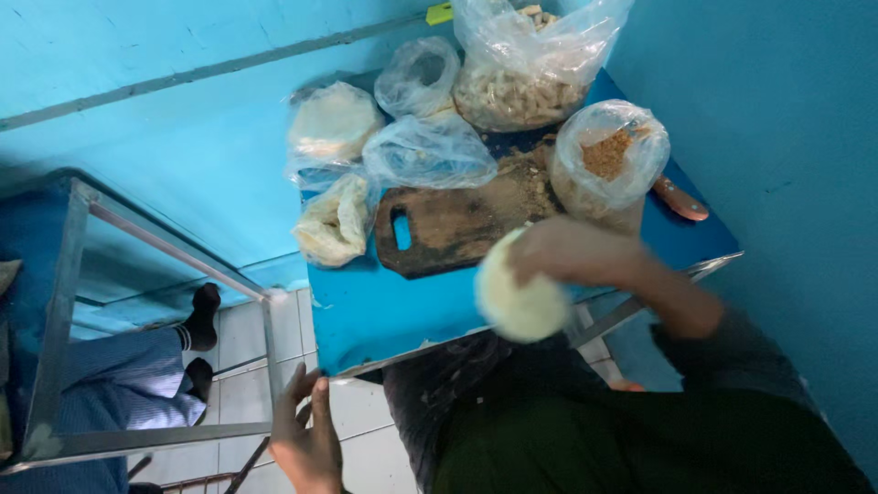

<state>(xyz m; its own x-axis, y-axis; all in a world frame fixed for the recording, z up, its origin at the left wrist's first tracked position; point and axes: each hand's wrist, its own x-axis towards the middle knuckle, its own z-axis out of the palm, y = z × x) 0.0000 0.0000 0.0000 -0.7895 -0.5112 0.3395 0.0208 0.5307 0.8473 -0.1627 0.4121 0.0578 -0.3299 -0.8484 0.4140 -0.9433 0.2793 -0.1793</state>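
Note:
My right hand (pixel 578 251) is closed around a pale, round, flat lump (pixel 519 297) that looks like dough, held over the front edge of the small blue table (pixel 384 316). Just behind that hand lies a dark wooden cutting board (pixel 448 227) with crumbs on it. My left hand (pixel 306 441) hangs low below the table's front left corner. Its fingers are stretched out with nothing in them, close to the lower bar of a metal frame (pixel 155 437).
Several clear plastic bags crowd the back of the table: one of pale pieces (pixel 517 91), one of brown crumbs (pixel 608 155), others of whitish food (pixel 334 123). A knife with an orange handle (pixel 679 198) lies at the right. Another person's legs in black socks (pixel 199 320) sit left. Blue walls enclose the corner.

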